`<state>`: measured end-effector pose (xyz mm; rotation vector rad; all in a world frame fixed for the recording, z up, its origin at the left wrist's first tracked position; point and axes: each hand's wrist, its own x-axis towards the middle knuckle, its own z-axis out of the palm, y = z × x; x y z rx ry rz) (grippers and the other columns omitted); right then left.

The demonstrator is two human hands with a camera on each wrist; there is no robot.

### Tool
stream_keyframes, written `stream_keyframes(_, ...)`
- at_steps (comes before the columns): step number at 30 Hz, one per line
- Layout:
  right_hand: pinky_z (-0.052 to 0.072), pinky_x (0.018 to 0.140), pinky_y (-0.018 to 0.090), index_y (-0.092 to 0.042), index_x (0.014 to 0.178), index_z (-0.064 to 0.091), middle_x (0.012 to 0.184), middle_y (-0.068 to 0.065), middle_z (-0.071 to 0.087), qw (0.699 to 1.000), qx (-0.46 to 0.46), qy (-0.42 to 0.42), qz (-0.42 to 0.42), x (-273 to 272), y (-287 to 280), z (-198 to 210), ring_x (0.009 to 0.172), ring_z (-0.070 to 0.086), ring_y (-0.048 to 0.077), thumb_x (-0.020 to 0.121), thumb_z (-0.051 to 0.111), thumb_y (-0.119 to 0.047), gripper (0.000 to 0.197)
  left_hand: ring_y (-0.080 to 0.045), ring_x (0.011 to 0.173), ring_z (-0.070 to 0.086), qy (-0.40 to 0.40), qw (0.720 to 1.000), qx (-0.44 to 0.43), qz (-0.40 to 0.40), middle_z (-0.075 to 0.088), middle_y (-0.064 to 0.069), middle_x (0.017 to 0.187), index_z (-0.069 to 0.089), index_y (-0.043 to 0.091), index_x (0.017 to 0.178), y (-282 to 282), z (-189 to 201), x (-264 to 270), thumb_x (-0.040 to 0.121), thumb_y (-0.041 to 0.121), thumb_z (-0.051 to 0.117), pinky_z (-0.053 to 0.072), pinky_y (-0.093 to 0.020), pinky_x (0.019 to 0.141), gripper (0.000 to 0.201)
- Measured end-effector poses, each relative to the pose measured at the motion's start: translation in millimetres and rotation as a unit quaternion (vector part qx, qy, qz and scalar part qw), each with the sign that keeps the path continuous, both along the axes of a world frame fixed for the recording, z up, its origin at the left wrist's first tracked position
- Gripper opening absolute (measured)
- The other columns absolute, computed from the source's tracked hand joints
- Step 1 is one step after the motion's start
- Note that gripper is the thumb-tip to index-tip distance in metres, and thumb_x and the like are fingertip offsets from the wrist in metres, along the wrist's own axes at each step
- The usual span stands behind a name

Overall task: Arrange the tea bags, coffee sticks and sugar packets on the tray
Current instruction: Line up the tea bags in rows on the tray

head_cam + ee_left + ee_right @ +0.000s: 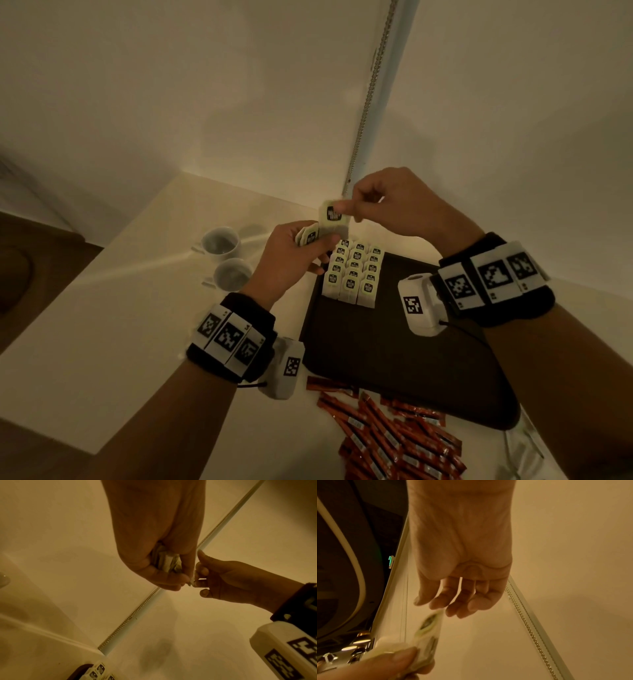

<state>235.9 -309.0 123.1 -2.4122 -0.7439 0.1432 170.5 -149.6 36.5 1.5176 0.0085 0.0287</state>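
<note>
Though hidden from both wrists, coffee sticks (387,435) beside tray (394,342).

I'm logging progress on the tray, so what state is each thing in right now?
Left hand: holds a small stack of tea bags.
Right hand: pinches one tea bag at its top, lifted above the tray.
Tray: three rows of tea bags at its far corner, the rest bare.
Coffee sticks: loose pile on the table, off the tray.
Cups: two, upright beside the tray.

Both hands raised, L hand (297,257) curled, R hand (390,205) pinching w/ thumb & forefinger
</note>
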Motion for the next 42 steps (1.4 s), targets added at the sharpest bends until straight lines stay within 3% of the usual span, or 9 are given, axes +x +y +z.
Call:
stream_keyframes(5,0.044,0.063,0.005,-0.021,0.100,0.066,0.094,-0.003,0.067,0.999,0.040,0.031,0.019,-2,3,2,0.080,0.064,0.010,0.080,0.072,-0.030,0.024,-0.010,0.059,0.060,0.005,1.000,-0.017,-0.011,0.065,-0.007,0.075,0.068,0.012,0.089,-1,2,-2,0.088,0.010,0.065,0.050,-0.021,0.048,0.004)
stream_keyframes(8,0.055,0.065,0.021,-0.022,0.104,0.061,0.092,0.001,0.064,0.991,0.080,0.101,0.020,-1,1,3,0.078,0.066,0.015,0.078,0.075,-0.019,0.030,-0.011,0.060,0.060,0.004,1.000,-0.011,-0.018,0.065,-0.007,0.076,0.068,0.012,0.090,-3,3,-3,0.089,0.010,0.064,0.050,-0.021,0.048,0.005)
stream_keyframes(12,0.055,0.064,0.027,-0.018,0.094,0.065,0.081,0.005,0.066,0.996,0.051,0.072,0.020,0,1,4,0.068,0.063,0.013,0.080,0.073,-0.023,0.017,-0.012,0.060,0.061,0.010,1.000,-0.018,-0.010,0.065,-0.007,0.076,0.068,0.013,0.090,-1,3,-4,0.090,0.010,0.063,0.050,-0.022,0.048,0.006)
stream_keyframes(17,0.053,0.069,0.019,-0.020,0.097,0.067,0.084,-0.005,0.067,0.994,0.039,0.086,0.048,2,-2,4,0.073,0.062,0.005,0.080,0.071,-0.010,0.020,-0.011,0.059,0.060,0.007,1.000,-0.010,-0.014,0.064,-0.008,0.076,0.068,0.009,0.095,0,5,-5,0.089,0.009,0.063,0.050,-0.021,0.047,0.008)
stream_keyframes(22,0.054,0.078,0.021,-0.021,0.108,0.064,0.100,-0.002,0.068,0.989,0.036,0.129,0.061,-1,-3,6,0.087,0.067,0.009,0.078,0.075,-0.015,0.033,-0.012,0.058,0.059,0.000,1.000,0.015,-0.022,0.064,-0.008,0.074,0.069,0.015,0.088,2,9,-5,0.089,0.008,0.063,0.051,-0.022,0.047,0.009)
stream_keyframes(28,0.054,0.074,0.029,-0.023,0.099,0.063,0.085,-0.001,0.067,0.990,0.037,0.114,0.069,-2,-2,2,0.070,0.062,0.008,0.078,0.068,-0.004,0.029,-0.015,0.058,0.059,-0.011,0.999,0.033,-0.028,0.065,-0.006,0.072,0.069,0.022,0.084,0,13,-5,0.088,0.008,0.064,0.053,-0.024,0.047,0.016)
stream_keyframes(34,0.054,0.068,0.029,-0.020,0.100,0.064,0.088,0.004,0.066,0.990,0.066,0.117,0.047,-6,-1,6,0.076,0.063,0.017,0.084,0.067,-0.013,0.018,-0.015,0.060,0.062,-0.024,0.999,0.037,-0.028,0.068,-0.008,0.076,0.069,0.022,0.087,0,15,-5,0.088,0.009,0.065,0.053,-0.023,0.049,0.013)
stream_keyframes(38,0.053,0.064,0.024,-0.019,0.091,0.068,0.089,0.011,0.069,0.988,0.108,0.102,0.030,-8,3,9,0.073,0.063,0.015,0.085,0.067,-0.015,0.007,-0.017,0.072,0.069,-0.016,0.998,-0.052,-0.014,0.070,-0.007,0.087,0.065,0.014,0.105,-2,14,-6,0.084,0.008,0.069,0.054,-0.024,0.055,0.022)
stream_keyframes(42,0.054,0.065,0.024,-0.024,0.086,0.068,0.088,0.007,0.071,0.984,0.149,0.096,0.015,-9,4,16,0.074,0.065,0.016,0.084,0.068,-0.016,0.009,-0.014,0.078,0.070,-0.005,0.989,-0.146,0.002,0.072,0.000,0.086,0.065,0.014,0.096,-8,11,-6,0.085,0.009,0.065,0.052,-0.021,0.059,0.012)
